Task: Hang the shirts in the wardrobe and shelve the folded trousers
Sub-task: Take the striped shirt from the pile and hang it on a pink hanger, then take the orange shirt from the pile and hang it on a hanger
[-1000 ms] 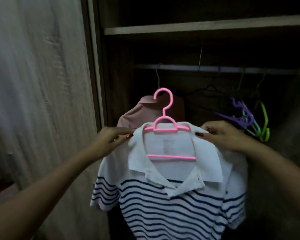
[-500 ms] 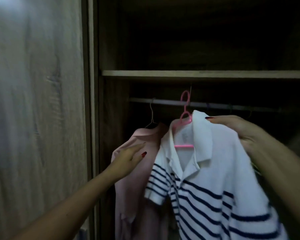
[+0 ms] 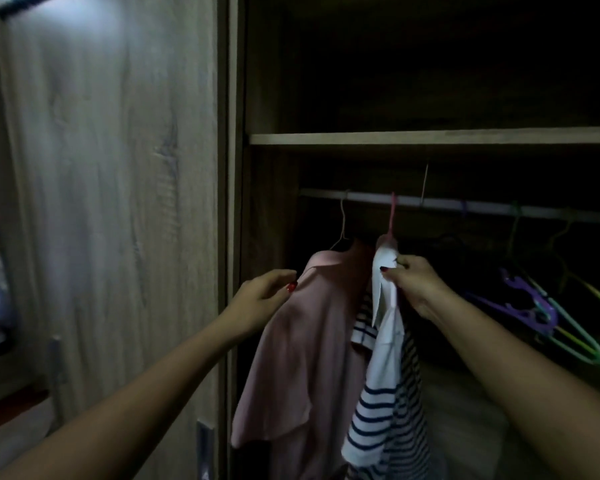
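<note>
Two shirts hang on the wardrobe rail (image 3: 499,205): a pink shirt (image 3: 302,348) on the left and a striped shirt (image 3: 388,393) right beside it, both hanging straight down. The right hand (image 3: 413,282) pinches the striped shirt's collar. The left hand (image 3: 264,299), fingers curled, touches the pink shirt's shoulder.

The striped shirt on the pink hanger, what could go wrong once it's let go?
1. The pink hanger may not be fully hooked on the rail; the dark hides it, so the striped shirt could drop.
2. The right hand pinches the collar, which might slide off the hanger.
3. The left hand touches the pink shirt, which hangs close and could get crushed.
</note>
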A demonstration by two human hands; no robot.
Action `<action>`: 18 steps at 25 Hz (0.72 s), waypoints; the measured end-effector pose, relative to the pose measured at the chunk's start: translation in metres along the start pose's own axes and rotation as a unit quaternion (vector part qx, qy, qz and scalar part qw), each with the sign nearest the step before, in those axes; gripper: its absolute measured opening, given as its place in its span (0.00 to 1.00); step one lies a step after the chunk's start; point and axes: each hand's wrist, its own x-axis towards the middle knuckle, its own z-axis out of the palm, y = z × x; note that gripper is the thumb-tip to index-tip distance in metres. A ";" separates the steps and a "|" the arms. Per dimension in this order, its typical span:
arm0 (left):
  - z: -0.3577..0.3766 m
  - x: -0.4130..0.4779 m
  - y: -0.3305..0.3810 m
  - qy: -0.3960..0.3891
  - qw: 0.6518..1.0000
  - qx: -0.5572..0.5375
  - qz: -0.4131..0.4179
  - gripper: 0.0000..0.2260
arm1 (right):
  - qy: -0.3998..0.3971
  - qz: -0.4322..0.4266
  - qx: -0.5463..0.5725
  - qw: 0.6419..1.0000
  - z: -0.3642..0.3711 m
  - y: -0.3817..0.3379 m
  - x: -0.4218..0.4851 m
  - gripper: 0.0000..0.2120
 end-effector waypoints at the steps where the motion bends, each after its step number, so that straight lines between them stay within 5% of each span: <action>1: -0.001 -0.003 0.000 0.000 1.000 0.000 -0.010 0.16 | 0.002 -0.004 -0.036 0.999 0.002 0.003 -0.001 0.09; 3: -0.001 -0.009 0.002 0.012 1.000 -0.005 -0.024 0.16 | 0.068 -0.049 -0.127 0.988 0.009 0.009 -0.009 0.17; 7: -0.009 -0.026 0.007 0.032 0.998 -0.040 -0.038 0.15 | 0.175 -0.300 -0.176 0.921 0.041 0.003 -0.053 0.15; 11: -0.042 -0.066 -0.010 0.053 0.990 -0.097 -0.085 0.13 | 0.027 -0.439 -0.096 0.893 0.123 -0.009 -0.100 0.10; 18: -0.187 -0.227 -0.115 0.187 0.947 -0.067 -0.252 0.11 | -0.279 -0.410 -0.050 0.867 0.329 0.004 -0.173 0.09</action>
